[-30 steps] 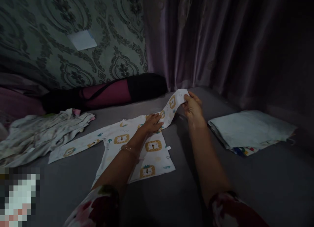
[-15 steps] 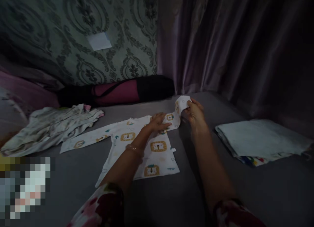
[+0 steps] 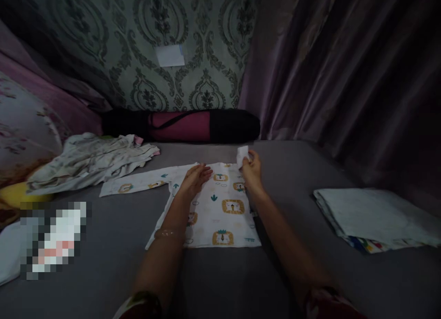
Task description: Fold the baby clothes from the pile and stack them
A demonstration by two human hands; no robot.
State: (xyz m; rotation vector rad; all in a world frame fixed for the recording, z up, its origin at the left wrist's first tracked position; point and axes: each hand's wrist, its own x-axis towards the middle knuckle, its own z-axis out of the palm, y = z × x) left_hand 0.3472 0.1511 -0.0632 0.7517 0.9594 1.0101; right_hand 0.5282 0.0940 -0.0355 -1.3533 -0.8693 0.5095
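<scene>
A small white long-sleeved shirt [image 3: 220, 213] printed with yellow lions lies flat on the grey bed surface [image 3: 113, 259]. My left hand [image 3: 196, 179] rests flat on its upper part, fingers stretched out. My right hand [image 3: 251, 169] pinches the cuff of the shirt's right sleeve [image 3: 242, 156] and holds it over the shirt's upper right corner, the sleeve doubled back on the body. The left sleeve [image 3: 138, 185] lies stretched out to the left.
A heap of pale crumpled clothes [image 3: 89, 160] lies at the left. Folded cloths [image 3: 375, 220] are stacked at the right. A rolled pink and black mat [image 3: 182, 125] lies against the patterned wall. Curtains [image 3: 344, 80] hang at the right, pillows [image 3: 24, 130] at the left.
My right hand has brought the sleeve cuff in from the outstretched right, folding the sleeve back onto the shirt. My left hand slid a little left on the shirt. The camera view shifted.
</scene>
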